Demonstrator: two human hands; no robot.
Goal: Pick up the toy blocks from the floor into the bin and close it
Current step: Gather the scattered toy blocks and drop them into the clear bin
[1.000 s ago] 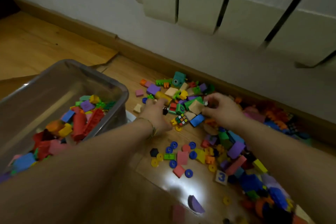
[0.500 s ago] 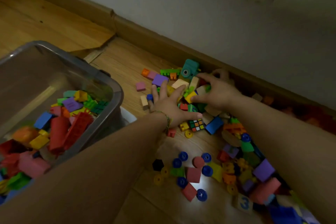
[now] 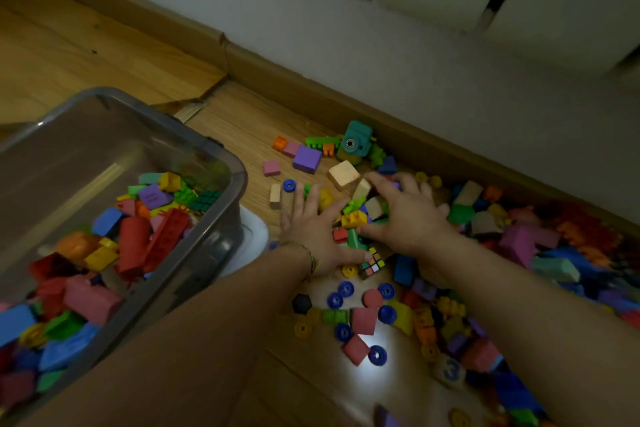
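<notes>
The toy blocks in play form a small clump on the floor, wedged between both hands. The left hand lies flat against its left side, grip wide and fingers straight. The right hand cups it from the right, grip curled round several pieces. The bin, part filled and lidless, sits just left of the left wrist, so the scoop should travel leftward. The clump has no clear long axis; the wider scatter runs rightward along the skirting board.
</notes>
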